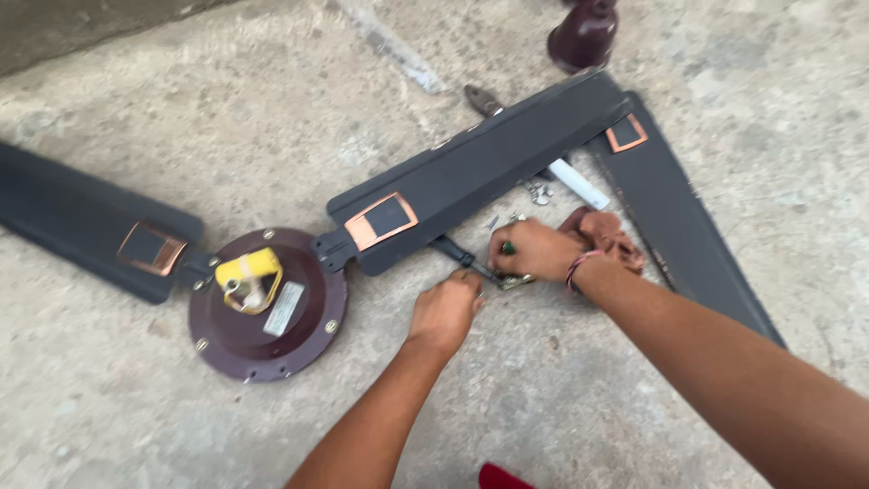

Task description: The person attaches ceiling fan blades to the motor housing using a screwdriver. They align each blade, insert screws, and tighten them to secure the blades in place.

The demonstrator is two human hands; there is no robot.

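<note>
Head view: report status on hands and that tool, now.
Left hand and right hand both closed on a dark-handled tool on the concrete. Fan blade right beside it. Motor hub off to the left.

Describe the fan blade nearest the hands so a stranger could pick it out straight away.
Start at the round maroon motor housing with the yellow part on the concrete floor. The blade runs up and right from it, just above the left hand and right hand. Unlike the loose blade lying to its right, it meets the housing, and its copper-edged plate sits at that end.
</note>
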